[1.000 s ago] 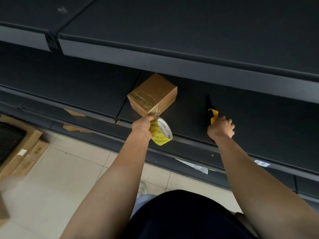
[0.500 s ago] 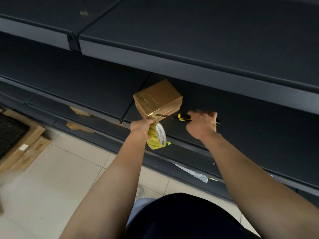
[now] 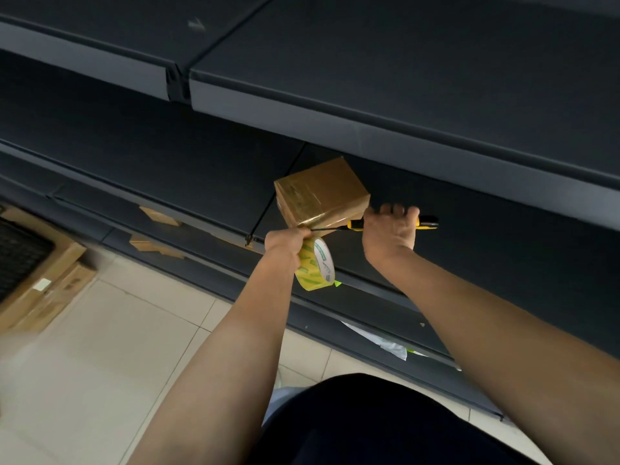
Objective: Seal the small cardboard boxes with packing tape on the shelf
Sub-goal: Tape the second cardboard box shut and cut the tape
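Observation:
A small cardboard box (image 3: 322, 193), glossy with clear tape on its near faces, sits on the dark middle shelf (image 3: 201, 182). My left hand (image 3: 285, 241) grips a yellow-and-green roll of packing tape (image 3: 317, 265) just below the box's front corner, and a strip of tape runs from the roll to the box. My right hand (image 3: 391, 231) is closed around a yellow-and-black utility knife (image 3: 426, 223). Its thin blade reaches left and lies against the tape strip beside my left hand.
A dark upper shelf (image 3: 369, 105) overhangs the box. Cardboard scraps (image 3: 157, 214) lie on the lower shelves at left, and crumpled plastic (image 3: 379, 344) sits on the bottom shelf. Large cardboard cartons (image 3: 47, 283) stand on the tiled floor at far left.
My right hand picked up the knife from the shelf at right and brought it left. The blade now lies on the tape between roll and box. The left hand has kept its grip.

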`<state>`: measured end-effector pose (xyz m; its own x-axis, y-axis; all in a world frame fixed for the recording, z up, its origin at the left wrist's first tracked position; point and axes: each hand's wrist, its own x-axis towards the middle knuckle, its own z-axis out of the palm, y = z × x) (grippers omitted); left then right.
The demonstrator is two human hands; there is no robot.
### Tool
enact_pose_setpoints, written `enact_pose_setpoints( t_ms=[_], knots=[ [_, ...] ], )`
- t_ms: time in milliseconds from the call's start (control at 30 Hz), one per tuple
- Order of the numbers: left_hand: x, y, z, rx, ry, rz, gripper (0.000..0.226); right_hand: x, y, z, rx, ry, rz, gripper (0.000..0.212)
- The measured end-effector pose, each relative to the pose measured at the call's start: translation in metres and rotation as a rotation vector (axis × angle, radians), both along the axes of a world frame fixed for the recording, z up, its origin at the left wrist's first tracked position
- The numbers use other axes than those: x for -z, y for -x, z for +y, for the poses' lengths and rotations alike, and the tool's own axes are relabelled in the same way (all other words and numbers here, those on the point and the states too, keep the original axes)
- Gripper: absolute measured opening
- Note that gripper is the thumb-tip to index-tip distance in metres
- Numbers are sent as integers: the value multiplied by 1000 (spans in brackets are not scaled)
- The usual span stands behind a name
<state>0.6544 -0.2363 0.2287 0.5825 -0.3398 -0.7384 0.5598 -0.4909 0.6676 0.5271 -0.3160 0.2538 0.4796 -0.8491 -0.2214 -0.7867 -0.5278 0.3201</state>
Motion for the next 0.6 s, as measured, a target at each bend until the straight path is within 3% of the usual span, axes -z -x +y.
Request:
enact_pose_setpoints(
  t_ms=[200, 400, 467, 600],
  knots=[
    [-3, -9, -1, 65, -24, 2, 34, 6, -1, -5, -10, 15, 9, 61],
    [-6, -18, 2, 152, -71, -76, 26, 16, 1, -6, 49, -39, 7, 49],
    [-4, -30, 5, 158, -103, -143, 19, 25, 15, -7, 107, -54, 68, 50],
    [-4, -36, 7, 213, -101, -170, 17, 34, 22, -9, 226, -68, 2, 53]
  ],
)
